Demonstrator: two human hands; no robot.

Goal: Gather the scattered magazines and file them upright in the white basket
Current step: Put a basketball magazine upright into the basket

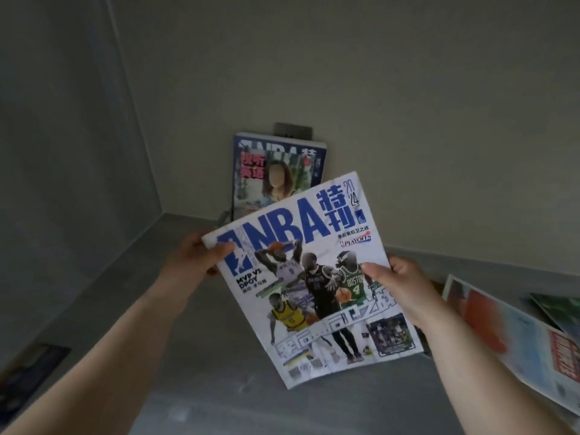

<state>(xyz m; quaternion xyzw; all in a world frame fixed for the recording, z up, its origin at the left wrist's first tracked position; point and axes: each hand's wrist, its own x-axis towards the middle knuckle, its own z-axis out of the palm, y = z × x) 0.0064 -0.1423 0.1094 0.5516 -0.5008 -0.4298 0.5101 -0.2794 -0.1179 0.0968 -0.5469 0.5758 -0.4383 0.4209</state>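
Magazine (310,277), thin, limp and probably light, sits between both grips, left grip (196,259) pinching its top corner, right grip (398,284) pinching its side edge; two-edge holds should stop sagging.

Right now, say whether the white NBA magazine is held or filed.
Held: left hand and right hand grip the white NBA magazine.

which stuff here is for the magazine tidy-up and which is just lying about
Job:
NBA magazine in left hand and right hand
upright magazines by the wall
loose magazines on the right

Lying about:
wall socket
dark blurred thing, lower left
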